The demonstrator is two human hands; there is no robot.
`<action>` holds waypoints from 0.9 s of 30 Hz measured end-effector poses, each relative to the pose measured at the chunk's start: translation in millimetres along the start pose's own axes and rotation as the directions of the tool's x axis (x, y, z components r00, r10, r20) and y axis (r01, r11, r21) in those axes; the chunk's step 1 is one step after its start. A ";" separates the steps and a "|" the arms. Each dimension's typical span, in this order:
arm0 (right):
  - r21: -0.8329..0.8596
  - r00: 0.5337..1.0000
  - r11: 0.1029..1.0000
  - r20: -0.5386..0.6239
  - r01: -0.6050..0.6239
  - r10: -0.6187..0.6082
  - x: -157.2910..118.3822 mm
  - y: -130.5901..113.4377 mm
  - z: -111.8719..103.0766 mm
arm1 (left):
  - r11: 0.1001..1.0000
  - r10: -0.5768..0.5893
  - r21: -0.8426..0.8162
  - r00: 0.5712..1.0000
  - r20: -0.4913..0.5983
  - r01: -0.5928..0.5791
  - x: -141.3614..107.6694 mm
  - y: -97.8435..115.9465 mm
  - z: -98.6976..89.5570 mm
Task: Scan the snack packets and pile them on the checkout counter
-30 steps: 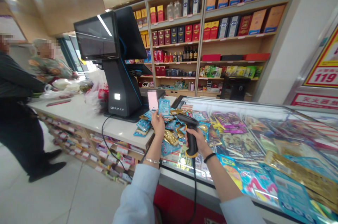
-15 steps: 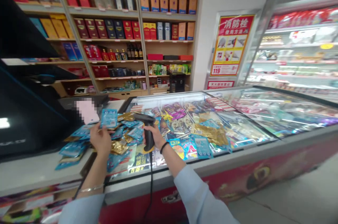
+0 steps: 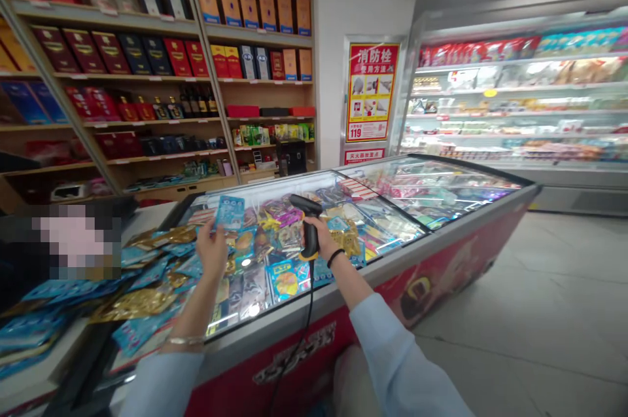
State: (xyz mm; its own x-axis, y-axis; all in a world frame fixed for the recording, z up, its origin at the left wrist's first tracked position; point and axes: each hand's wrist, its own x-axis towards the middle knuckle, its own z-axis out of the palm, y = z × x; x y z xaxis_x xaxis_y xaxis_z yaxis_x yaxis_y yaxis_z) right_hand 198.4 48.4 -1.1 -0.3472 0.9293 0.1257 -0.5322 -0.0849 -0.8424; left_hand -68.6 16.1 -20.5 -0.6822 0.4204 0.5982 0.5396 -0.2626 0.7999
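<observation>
My left hand (image 3: 213, 252) pinches a small blue packet (image 3: 230, 213) by its lower edge, held up over the glass-topped freezer (image 3: 275, 322). To its right, my right hand (image 3: 318, 237) is wrapped round the handle of a black and yellow barcode scanner (image 3: 310, 224), whose cord hangs down the freezer's front. The scanner's head is raised above the glass, apart from the blue packet. Left of my left hand lies a spread pile of blue and gold packets (image 3: 142, 301). More gold packets (image 3: 350, 240) lie on the glass behind my right hand.
A white counter (image 3: 53, 355) adjoins the freezer at the left, with a dark, partly blurred object above it. Shelves of boxes and bottles (image 3: 157, 76) stand behind. A red fire-hydrant sign (image 3: 370, 93) hangs on the wall, and a lit refrigerated display (image 3: 515, 109) stands at the right.
The view has turned to the right. Both hands have moved rightward along the freezer, the left still with the blue packet, the right still with the scanner. The left hand is now farther from the pile.
</observation>
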 end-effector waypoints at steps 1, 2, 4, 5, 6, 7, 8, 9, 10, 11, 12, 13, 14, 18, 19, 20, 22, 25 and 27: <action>-0.003 0.999 1.000 -0.030 0.010 -0.010 -2.1 -8.9 -12.6 | 0.998 -0.020 -0.059 0.998 0.057 0.024 -9.7 8.5 15.5; -0.006 0.998 1.000 -0.060 0.021 -0.021 -4.3 -16.9 -25.1 | 0.991 -0.046 -0.118 0.991 0.123 0.061 -20.4 16.7 30.4; -0.006 0.992 0.999 -0.117 0.041 -0.041 -8.6 -30.0 -49.4 | 0.968 -0.077 -0.212 0.964 0.255 0.133 -43.9 31.1 58.0; -0.001 0.989 0.999 -0.142 0.047 -0.047 -10.7 -35.0 -61.0 | 0.957 -0.079 -0.244 0.948 0.308 0.159 -56.2 36.9 70.7; 0.005 0.985 0.999 -0.163 0.053 -0.051 -12.8 -38.9 -72.3 | 0.947 -0.076 -0.267 0.935 0.347 0.176 -68.2 41.7 82.6; 0.011 0.982 0.998 -0.181 0.060 -0.057 -14.7 -41.9 -83.1 | 0.940 -0.071 -0.284 0.923 0.377 0.189 -79.7 45.5 93.7; 0.015 0.979 0.998 -0.195 0.067 -0.063 -16.5 -44.1 -93.5 | 0.935 -0.062 -0.298 0.914 0.402 0.195 -90.3 48.3 104.1; 0.017 0.976 0.997 -0.207 0.073 -0.068 -18.1 -45.5 -103.6 | 0.930 -0.050 -0.311 0.904 0.425 0.197 -99.7 50.1 113.7; 0.014 0.973 0.997 -0.218 0.075 -0.070 -19.5 -46.4 -113.2 | 0.925 -0.036 -0.322 0.892 0.450 0.200 -107.7 51.1 122.4; 0.010 0.970 0.997 -0.231 0.074 -0.070 -20.5 -46.8 -122.5 | 0.921 -0.023 -0.331 0.879 0.476 0.204 -114.3 51.5 130.4; 0.008 0.967 0.997 -0.245 0.072 -0.068 -21.2 -46.8 -131.3 | 0.918 -0.013 -0.336 0.863 0.505 0.210 -119.4 51.5 137.5; 0.006 0.963 0.997 -0.261 0.071 -0.067 -21.6 -46.6 -139.5 | 0.917 -0.006 -0.334 0.844 0.536 0.219 -123.4 51.4 143.7; 0.003 0.958 0.997 -0.279 0.074 -0.070 -21.6 -46.2 -147.0 | 0.918 -0.006 -0.326 0.828 0.561 0.227 -126.2 51.5 148.8; 0.010 0.935 0.994 -0.342 0.106 -0.096 -20.0 -43.8 -168.0 | 0.956 0.077 -0.272 0.802 0.592 0.109 -131.0 55.3 157.6; 0.020 0.933 0.994 -0.347 0.106 -0.093 -19.6 -43.3 -170.8 | 0.966 0.127 -0.257 0.801 0.586 0.035 -131.4 57.0 157.0; 0.031 0.933 0.994 -0.348 0.106 -0.088 -19.5 -42.7 -172.6 | 0.970 0.177 -0.239 0.794 0.581 -0.041 -131.6 58.6 155.6; 0.042 0.934 0.995 -0.351 0.091 -0.070 -19.5 -42.0 -174.4 | 0.971 0.231 -0.188 0.780 0.581 -0.147 -131.8 60.6 151.8; 0.043 0.934 0.998 -0.354 0.052 -0.034 -19.7 -41.4 -174.9 | 0.973 0.225 -0.095 0.779 0.586 -0.210 -132.2 58.1 147.9; 0.048 0.939 0.998 -0.345 0.036 -0.017 -19.7 -41.3 -174.9 | 0.973 0.215 -0.055 0.782 0.585 -0.226 -132.8 53.0 148.0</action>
State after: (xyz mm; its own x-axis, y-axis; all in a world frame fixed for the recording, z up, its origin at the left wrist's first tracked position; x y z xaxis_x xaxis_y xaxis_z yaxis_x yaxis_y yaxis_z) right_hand 362.2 96.4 -60.5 -0.0507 0.9975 -0.0485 -0.5806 -0.0689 -0.8113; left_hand 123.6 74.9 -64.6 -0.1291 0.7801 0.6122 0.6517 -0.3985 0.6454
